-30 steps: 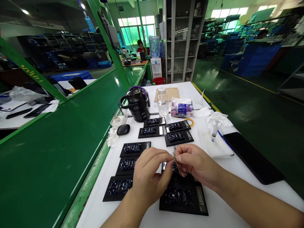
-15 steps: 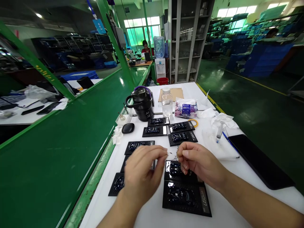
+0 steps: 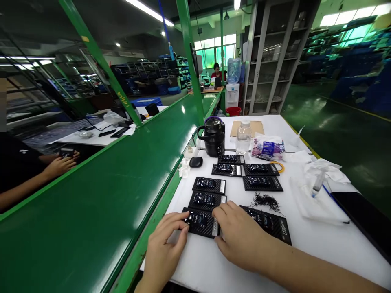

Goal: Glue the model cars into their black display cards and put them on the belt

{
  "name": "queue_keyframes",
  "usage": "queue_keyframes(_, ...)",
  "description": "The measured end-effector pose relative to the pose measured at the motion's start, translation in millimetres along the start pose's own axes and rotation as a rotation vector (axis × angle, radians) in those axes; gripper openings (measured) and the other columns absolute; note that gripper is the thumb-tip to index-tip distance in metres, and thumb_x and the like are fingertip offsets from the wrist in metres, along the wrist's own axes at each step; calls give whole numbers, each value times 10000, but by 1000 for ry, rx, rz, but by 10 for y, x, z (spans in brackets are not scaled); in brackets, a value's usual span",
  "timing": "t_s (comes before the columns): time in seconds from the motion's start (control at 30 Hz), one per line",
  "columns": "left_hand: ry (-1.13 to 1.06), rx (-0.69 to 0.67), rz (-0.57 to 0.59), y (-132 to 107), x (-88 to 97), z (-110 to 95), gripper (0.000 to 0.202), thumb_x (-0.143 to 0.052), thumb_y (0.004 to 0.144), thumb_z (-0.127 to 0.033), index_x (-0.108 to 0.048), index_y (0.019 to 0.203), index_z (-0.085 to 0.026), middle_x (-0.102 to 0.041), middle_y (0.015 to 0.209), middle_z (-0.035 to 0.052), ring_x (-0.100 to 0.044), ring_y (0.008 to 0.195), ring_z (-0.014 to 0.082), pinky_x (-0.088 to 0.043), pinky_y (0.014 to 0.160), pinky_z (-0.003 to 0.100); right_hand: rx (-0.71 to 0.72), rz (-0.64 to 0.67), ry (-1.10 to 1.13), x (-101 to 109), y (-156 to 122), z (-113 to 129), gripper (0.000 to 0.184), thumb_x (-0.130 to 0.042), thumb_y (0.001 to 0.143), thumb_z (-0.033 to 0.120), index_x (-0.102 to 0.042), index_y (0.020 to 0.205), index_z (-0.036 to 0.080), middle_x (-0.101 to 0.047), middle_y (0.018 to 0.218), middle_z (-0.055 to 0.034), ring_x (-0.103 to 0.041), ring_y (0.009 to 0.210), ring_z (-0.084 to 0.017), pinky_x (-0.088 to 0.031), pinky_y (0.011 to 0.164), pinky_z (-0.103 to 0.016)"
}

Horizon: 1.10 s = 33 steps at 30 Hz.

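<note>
A dark, glossy model car on a black display base [image 3: 197, 219] lies on the white table, nearest me in the left row. My left hand [image 3: 166, 246] pinches its left edge between thumb and fingers. At the opposite edge, my right hand [image 3: 240, 236] closes on the base beside its silvery label and hides part of it. Partly behind that hand is another model car on its base [image 3: 279, 228]. Two more such bases [image 3: 204, 199] lie beyond the held one. A heap of small black slivers [image 3: 265, 201] is on the table to the right.
Farther back stand a black jug [image 3: 214, 140], a clear bottle [image 3: 243, 138] and a tissue pack [image 3: 268, 147]. A syringe [image 3: 319, 183] lies on white sheeting at right, near a black slab [image 3: 363, 219]. A green partition [image 3: 122, 203] borders the left; another person's hands [image 3: 62, 162] are beyond it.
My view has swung left. My hands, earlier pinching small bits in the air above the middle, have come down onto the near left base. The heap of black slivers is now uncovered.
</note>
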State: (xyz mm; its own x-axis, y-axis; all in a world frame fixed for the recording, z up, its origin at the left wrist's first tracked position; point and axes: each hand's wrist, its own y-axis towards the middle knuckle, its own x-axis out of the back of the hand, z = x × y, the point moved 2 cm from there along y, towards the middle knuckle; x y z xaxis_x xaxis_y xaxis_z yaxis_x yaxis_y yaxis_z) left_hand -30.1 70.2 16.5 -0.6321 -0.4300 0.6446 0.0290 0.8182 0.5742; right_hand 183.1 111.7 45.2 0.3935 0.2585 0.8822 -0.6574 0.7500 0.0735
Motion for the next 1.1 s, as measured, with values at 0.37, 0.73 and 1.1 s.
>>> queue_keyframes(0.37, 44, -84, 31, -108, -82, -57, 145, -587, 905, -112, -653, 900, -241, -734, 1085, 31, -633, 1021, 213, -558, 881, 397, -69, -62, 20, -362, -74, 216, 364, -606, 785, 106, -604, 1148, 130, -572, 1107, -147, -520, 1037, -328, -484, 912, -512)
queue_keyframes(0.73, 118, -96, 77, -80, -127, -52, 129, -595, 901, -140, -664, 896, -249, -735, 1096, 20, -629, 1035, 233, -548, 889, 431, 99, -211, -90, -546, -118, 116, 509, -707, 832, 155, -601, 1330, 144, -618, 1275, -162, -579, 1099, -325, -517, 924, -447)
queue_keyframes(1.1, -15, 290, 190, -22, -126, 9, 45, -584, 854, -203, -561, 855, -242, -511, 1426, 64, -433, 1341, 304, -412, 1077, 604, 117, -204, -179, -586, -111, 135, 495, -642, 868, 165, -580, 1359, 182, -614, 1245, -172, -594, 1017, -329, -540, 798, -447)
